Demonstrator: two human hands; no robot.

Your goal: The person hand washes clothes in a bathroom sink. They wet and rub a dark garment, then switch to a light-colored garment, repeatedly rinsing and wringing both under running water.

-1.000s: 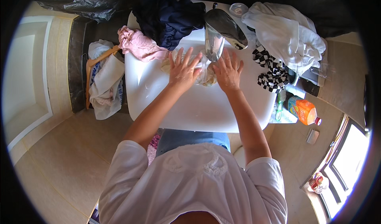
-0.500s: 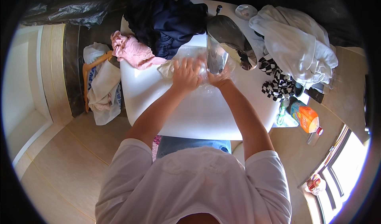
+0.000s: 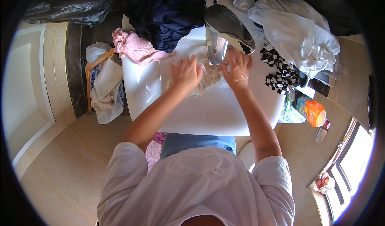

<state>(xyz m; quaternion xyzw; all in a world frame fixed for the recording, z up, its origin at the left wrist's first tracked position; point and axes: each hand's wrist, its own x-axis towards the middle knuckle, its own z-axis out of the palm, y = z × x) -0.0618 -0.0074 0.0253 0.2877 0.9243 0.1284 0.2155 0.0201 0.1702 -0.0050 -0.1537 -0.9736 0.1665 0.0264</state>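
A pale, wet cloth point(image 3: 209, 81) lies crumpled in the white sink point(image 3: 192, 118), under the broad metal faucet point(image 3: 216, 49). My left hand point(image 3: 185, 74) is at the cloth's left side, palm down with fingers spread. On its other side is my right hand point(image 3: 237, 70), wet and shiny, its fingers apart beside the faucet spout. Both hands look open and close to the cloth; whether the fingertips touch it is unclear. The faucet hides part of the cloth.
Dark navy clothing point(image 3: 168, 19) and a pink garment point(image 3: 134, 47) drape over the sink's left rim. White fabric point(image 3: 296, 33) and a black-and-white checked cloth point(image 3: 278, 71) lie at the right. An orange bottle point(image 3: 313, 111) and a clear round dish point(image 3: 243, 3) stand nearby.
My hands have moved apart. The right hand has shifted right, out from beside the spout, and its fingers have spread. More of the pale cloth now shows between them.
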